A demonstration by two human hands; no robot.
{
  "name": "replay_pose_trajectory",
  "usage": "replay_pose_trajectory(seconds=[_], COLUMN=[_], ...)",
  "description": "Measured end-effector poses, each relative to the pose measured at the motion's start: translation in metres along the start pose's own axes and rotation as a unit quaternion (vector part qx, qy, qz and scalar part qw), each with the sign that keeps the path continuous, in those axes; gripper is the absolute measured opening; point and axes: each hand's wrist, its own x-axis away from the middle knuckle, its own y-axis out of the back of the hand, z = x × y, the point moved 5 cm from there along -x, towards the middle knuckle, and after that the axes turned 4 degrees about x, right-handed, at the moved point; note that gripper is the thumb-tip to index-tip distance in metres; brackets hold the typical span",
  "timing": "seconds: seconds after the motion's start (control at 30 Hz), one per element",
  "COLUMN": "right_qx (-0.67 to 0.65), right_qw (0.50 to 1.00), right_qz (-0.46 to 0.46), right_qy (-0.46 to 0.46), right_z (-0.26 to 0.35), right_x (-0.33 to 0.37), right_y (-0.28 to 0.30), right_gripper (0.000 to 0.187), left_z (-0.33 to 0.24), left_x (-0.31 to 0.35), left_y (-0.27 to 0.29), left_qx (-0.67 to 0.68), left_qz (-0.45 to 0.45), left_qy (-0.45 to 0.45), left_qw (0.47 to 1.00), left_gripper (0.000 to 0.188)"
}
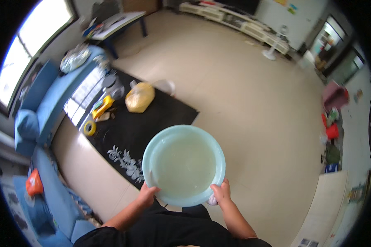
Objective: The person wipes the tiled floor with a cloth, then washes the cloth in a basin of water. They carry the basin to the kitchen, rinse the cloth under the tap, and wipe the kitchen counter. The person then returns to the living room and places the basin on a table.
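A pale blue-green round basin (151,142) is held in front of my body, over the near right corner of a black glass-topped table. Cloudy pale liquid (187,166) seems to be in it. My left hand (148,194) is closed on the near left rim, thumb on top. My right hand (221,192) grips the near right rim the same way. The fingers under the rim are hidden. A small whitish thing (212,200) shows just below my right hand; I cannot make out what it is.
On the black table (165,113) are a plastic bag with yellow contents (140,98), a dark-lidded jar (113,87), a yellow tape roll (90,128) and a yellow packet (103,107). Blue sofas (55,96) line the left. A white fan (276,43) stands far right, a pale bench (321,206) near right.
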Motion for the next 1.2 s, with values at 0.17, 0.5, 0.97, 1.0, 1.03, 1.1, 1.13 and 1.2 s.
replay_pose_trajectory(seconds=[0.17, 0.5, 0.97, 1.0, 1.03, 1.1, 1.13, 1.2], right_qx=[0.0, -0.243, -0.233, -0.226, -0.219, -0.216, -0.219, -0.174], right_qw=[0.994, 0.917, 0.848, 0.835, 0.823, 0.807, 0.807, 0.814], right_qz=[-0.11, -0.306, -0.43, -0.457, -0.482, -0.507, -0.509, -0.514], right_qy=[-0.008, -0.083, -0.206, -0.207, -0.207, -0.21, -0.205, -0.206], right_z=[-0.047, -0.145, -0.21, -0.217, -0.225, -0.239, -0.242, -0.25], right_x=[0.037, 0.05, -0.073, -0.089, -0.105, -0.137, -0.158, -0.193], right_y=[0.161, 0.351, 0.579, 0.598, 0.617, 0.652, 0.675, 0.714], right_gripper=[0.035, 0.03, 0.038, 0.038, 0.039, 0.039, 0.039, 0.04], left_z=[0.048, 0.121, 0.219, 0.223, 0.228, 0.252, 0.27, 0.286], left_x=[0.004, -0.03, -0.154, -0.163, -0.172, -0.198, -0.22, -0.24], left_y=[-0.156, -0.429, -0.78, -0.809, -0.838, -0.887, -0.908, -0.952], left_qx=[-0.048, -0.254, -0.381, -0.388, -0.393, -0.393, -0.384, -0.39], left_qz=[0.189, 0.456, 0.582, 0.582, 0.581, 0.589, 0.601, 0.609], left_qy=[0.06, 0.147, 0.224, 0.231, 0.237, 0.236, 0.222, 0.208], left_qw=[0.979, 0.84, 0.682, 0.676, 0.672, 0.665, 0.665, 0.658], left_gripper=[0.069, 0.072, 0.074, 0.074, 0.074, 0.074, 0.075, 0.078])
